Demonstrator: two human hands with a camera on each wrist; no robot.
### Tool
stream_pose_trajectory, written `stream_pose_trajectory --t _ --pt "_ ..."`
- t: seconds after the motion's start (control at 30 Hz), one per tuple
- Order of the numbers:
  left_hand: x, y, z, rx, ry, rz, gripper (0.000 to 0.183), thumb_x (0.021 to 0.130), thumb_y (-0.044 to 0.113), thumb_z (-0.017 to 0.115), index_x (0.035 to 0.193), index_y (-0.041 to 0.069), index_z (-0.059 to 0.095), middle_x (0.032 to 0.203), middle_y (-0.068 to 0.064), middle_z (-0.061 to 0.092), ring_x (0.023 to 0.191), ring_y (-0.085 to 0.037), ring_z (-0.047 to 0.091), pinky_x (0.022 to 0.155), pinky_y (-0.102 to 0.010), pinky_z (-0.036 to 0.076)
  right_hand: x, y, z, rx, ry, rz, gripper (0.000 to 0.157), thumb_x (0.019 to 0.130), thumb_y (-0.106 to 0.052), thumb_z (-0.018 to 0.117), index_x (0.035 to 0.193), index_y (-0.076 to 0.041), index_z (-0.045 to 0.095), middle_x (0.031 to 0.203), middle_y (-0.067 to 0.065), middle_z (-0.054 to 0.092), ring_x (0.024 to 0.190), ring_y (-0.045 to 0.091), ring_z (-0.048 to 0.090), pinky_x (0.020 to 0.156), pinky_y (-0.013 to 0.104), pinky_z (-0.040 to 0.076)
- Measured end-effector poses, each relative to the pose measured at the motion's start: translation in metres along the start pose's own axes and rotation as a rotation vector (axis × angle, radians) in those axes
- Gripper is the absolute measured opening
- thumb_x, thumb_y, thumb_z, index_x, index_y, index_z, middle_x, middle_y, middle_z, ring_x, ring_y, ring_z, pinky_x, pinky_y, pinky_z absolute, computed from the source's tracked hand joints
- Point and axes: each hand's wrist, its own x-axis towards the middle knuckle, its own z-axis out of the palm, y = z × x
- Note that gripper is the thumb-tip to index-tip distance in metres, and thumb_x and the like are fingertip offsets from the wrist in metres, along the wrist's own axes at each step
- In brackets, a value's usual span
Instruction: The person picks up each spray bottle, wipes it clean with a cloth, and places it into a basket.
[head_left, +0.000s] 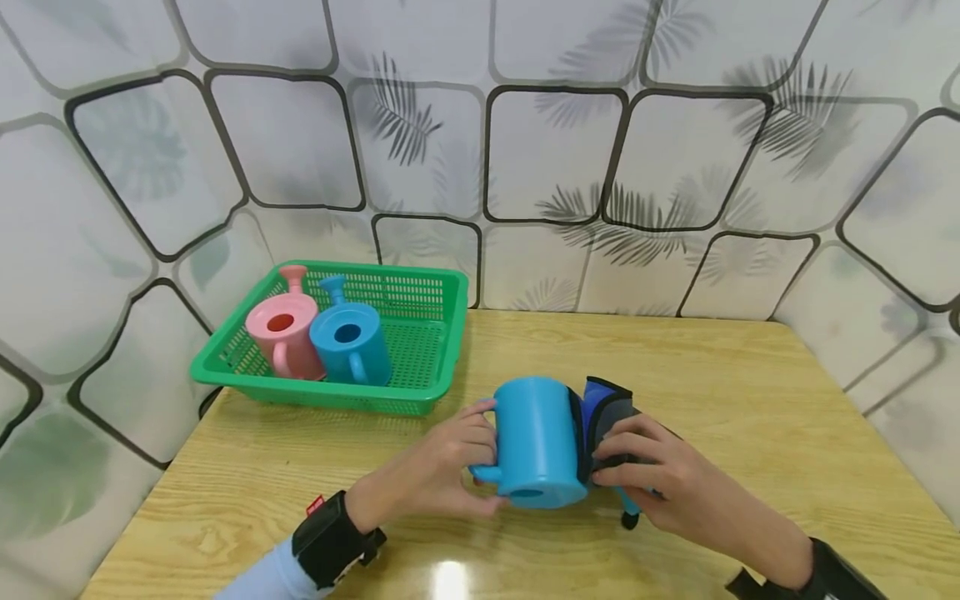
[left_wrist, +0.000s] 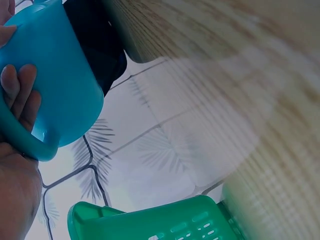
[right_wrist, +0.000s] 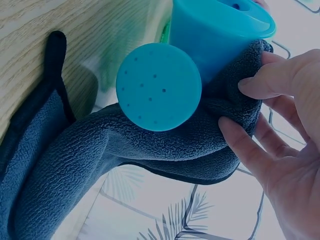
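My left hand (head_left: 450, 467) holds a blue watering can (head_left: 536, 442) at its handle side, fingers around the handle in the left wrist view. The can is tilted over the table, its holed top turned toward me. Against its right side, my right hand (head_left: 660, 475) pinches a dark blue cloth (head_left: 611, 408) with black edging between thumb and fingers. In the right wrist view the cloth (right_wrist: 170, 142) bunches below the can's round sprinkler head (right_wrist: 159, 87), which has small holes. A long end of the cloth hangs away from the hand there.
A green plastic basket (head_left: 450, 358) stands at the back left of the wooden table (head_left: 720, 375). Inside are a pink watering can (head_left: 300, 342) and another blue watering can (head_left: 371, 350), both upright. A patterned wall covering (head_left: 540, 267) borders the table's back edge.
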Motion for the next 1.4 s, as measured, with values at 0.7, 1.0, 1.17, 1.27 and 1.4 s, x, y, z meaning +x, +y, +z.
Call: stream_pose_trajectory --t 0.7,1.0,1.17,1.27,1.4 --pt "0.003 0.012 0.003 -0.016 0.005 0.064 0.033 0.065 0.026 0.081 0.064 0.013 0.051 0.067 0.006 0.056 0.082 -0.01 0.054 0.11 -0.046 0.036 0.004 0.022 0.001 -0.086 0.086 0.005 0.039 0.105 -0.024 0.042 0.096 -0.007 0.076 0.098 0.012 0.068 0.09 0.027 0.059 0.072 0.035 0.051" --pt "0.003 0.018 0.004 0.003 -0.021 0.065 0.034 0.069 0.029 0.079 0.063 0.014 0.049 0.068 0.006 0.055 0.083 -0.01 0.053 0.112 -0.045 0.035 -0.003 0.026 -0.002 -0.146 0.033 0.14 0.046 0.105 -0.029 0.037 0.104 -0.001 0.074 0.103 0.015 0.065 0.09 0.025 0.059 0.059 0.035 0.052" --pt "0.003 0.019 0.003 -0.002 -0.021 0.053 0.035 0.069 0.03 0.08 0.065 0.014 0.049 0.067 0.006 0.053 0.082 -0.01 0.053 0.112 -0.044 0.034 -0.008 0.029 -0.002 -0.149 0.005 0.195 0.049 0.105 -0.032 0.035 0.105 -0.002 0.074 0.104 0.015 0.065 0.091 0.025 0.058 0.059 0.037 0.052" --pt "0.002 0.019 0.003 -0.01 -0.026 0.034 0.035 0.069 0.03 0.08 0.067 0.013 0.049 0.068 0.006 0.052 0.082 -0.01 0.052 0.113 -0.044 0.033 -0.009 0.028 0.0 -0.132 0.004 0.166 0.047 0.106 -0.029 0.035 0.105 -0.004 0.074 0.104 0.014 0.065 0.092 0.026 0.057 0.06 0.039 0.052" --pt "0.001 0.019 0.002 -0.03 -0.04 0.0 0.035 0.069 0.03 0.081 0.069 0.013 0.051 0.069 0.006 0.052 0.084 -0.01 0.052 0.114 -0.044 0.031 -0.01 0.025 0.002 -0.126 0.011 0.122 0.047 0.106 -0.025 0.033 0.103 -0.005 0.075 0.102 0.013 0.066 0.091 0.026 0.057 0.061 0.038 0.052"
